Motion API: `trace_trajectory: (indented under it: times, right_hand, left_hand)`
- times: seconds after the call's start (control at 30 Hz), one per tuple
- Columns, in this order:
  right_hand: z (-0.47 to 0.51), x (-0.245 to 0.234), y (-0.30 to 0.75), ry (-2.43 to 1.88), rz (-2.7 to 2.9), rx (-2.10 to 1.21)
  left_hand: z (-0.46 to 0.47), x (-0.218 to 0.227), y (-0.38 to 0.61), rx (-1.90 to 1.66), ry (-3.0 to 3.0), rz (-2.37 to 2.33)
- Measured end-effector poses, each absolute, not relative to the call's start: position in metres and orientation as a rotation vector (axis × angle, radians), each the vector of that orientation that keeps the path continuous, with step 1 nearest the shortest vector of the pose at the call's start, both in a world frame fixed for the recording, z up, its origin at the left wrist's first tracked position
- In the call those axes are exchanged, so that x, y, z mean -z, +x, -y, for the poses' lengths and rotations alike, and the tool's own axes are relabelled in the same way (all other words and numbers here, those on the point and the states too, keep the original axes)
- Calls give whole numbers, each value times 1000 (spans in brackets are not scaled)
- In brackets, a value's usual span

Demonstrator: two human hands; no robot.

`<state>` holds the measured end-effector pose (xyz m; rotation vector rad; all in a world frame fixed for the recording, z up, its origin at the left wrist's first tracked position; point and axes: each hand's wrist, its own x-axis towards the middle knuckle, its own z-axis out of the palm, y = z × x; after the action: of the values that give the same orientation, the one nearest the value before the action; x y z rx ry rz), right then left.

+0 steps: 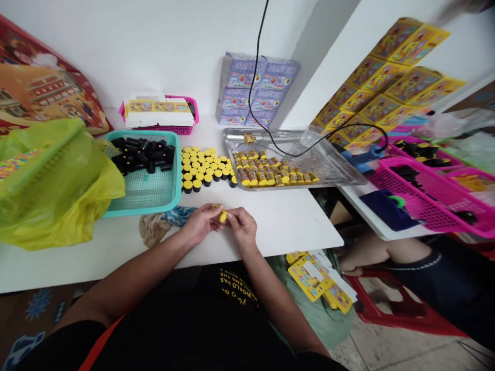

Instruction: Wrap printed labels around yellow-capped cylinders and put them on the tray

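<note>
Above the front of the white table, my left hand (203,222) is closed around a small yellow cylinder (222,215). The fingertips of my right hand (243,226) pinch the same cylinder from the other side; fingers cover much of it. Beyond my hands stand rows of short black cylinders with yellow tops (199,169). To their right, a metal tray (340,172) holds many small yellow labelled cylinders (266,170), lying on their sides. A crumpled cloth (154,229) lies just left of my left wrist.
A turquoise basket (143,198) of black parts stands left, beside a yellow plastic bag (77,201). Purple boxes (247,90) and yellow boxes (379,77) are stacked behind. A black cable (255,77) hangs over the tray. Pink baskets (417,190) and another person's leg (386,252) are right.
</note>
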<state>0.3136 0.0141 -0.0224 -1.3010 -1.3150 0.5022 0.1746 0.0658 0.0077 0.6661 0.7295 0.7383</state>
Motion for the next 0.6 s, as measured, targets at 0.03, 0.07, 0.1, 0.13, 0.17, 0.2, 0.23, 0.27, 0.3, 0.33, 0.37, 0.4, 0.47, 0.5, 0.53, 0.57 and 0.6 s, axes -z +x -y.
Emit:
trace_trajectory:
  times: [0.03,0.07,0.1,0.13,0.17,0.2,0.23,0.27,0.3,0.33,0.37,0.4,0.47,0.5,0.53,0.57,0.6]
  right_hand:
    - [-14,23,313,-1297,1304,-511]
    - [-14,24,313,-1285,1298,-513]
    - [-13,24,313,-1267,1306,-510]
    - [-13,24,313,-1243,1336,-502]
    - [-13,23,313,-1215,1384,-490]
    - [-12,22,313,-1186,1436,-479]
    - [-12,21,312,-1160,1484,-470]
    - [-12,20,312,-1141,1518,-462]
    - [-12,18,312,-1128,1534,-454]
    - [-11,17,312,-1119,1537,-445]
    - [-11,16,312,-1115,1534,-434]
    - [-11,16,311,-1116,1533,-420]
    - [-11,16,311,-1126,1541,-376]
    - [-11,16,310,-1133,1546,-349]
    - [-11,17,310,-1146,1551,-319]
    - [-10,18,310,-1165,1556,-289]
    - [-10,20,309,-1190,1558,-261]
  left_hand:
    - [-66,-8,175,-734,681,-724]
    - [-65,-8,175,-734,694,-722]
    - [-65,-8,174,-739,704,-726]
    - [-65,-8,174,-746,712,-732]
    - [-65,-8,174,-756,720,-738]
    - [-65,-8,174,-768,728,-743]
    - [-65,-7,174,-778,739,-747]
    - [-65,-7,174,-786,754,-754]
    - [-64,-7,174,-789,776,-766]
    - [-63,-7,175,-788,802,-785]
    - [-62,-7,175,-783,829,-809]
    - [-61,-7,175,-776,855,-834]
    - [-59,-7,175,-762,894,-876]
    - [-58,-7,175,-756,906,-885]
    - [-58,-7,175,-749,913,-885]
    - [-58,-7,175,-739,915,-872]
    - [-58,-8,175,-728,912,-851]
